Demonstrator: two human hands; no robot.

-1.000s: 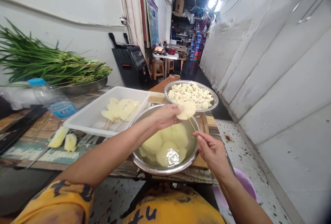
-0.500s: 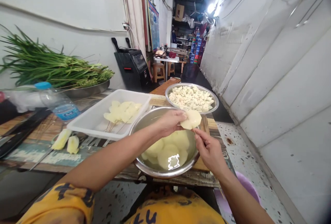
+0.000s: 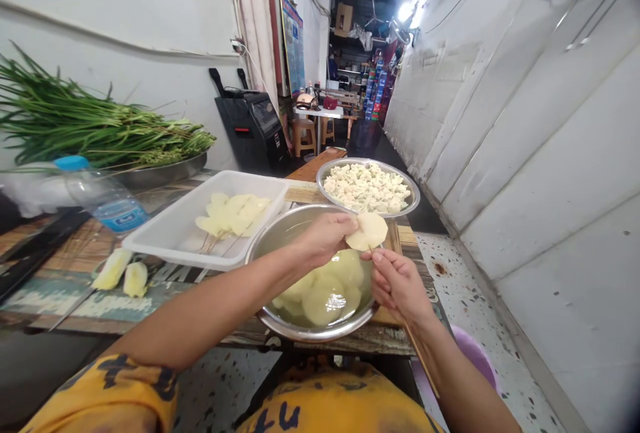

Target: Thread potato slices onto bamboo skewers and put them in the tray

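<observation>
Where one water bowl (image 3: 320, 335) nears the front edge of the bench (image 3: 120, 308), the left hand (image 3: 325, 236) grips one pale slice (image 3: 367, 230) over the bowl's far side; the right hand (image 3: 403, 283) pinches one skewer (image 3: 371, 248) against it. Floor (image 3: 463, 293) opens rightward; farther stand one tray (image 3: 175, 256), one cauliflower basin (image 3: 413, 203).

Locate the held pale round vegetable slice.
In the head view, the slice is right of centre, between left hand and right hand, near the silver metal water basin.
</observation>
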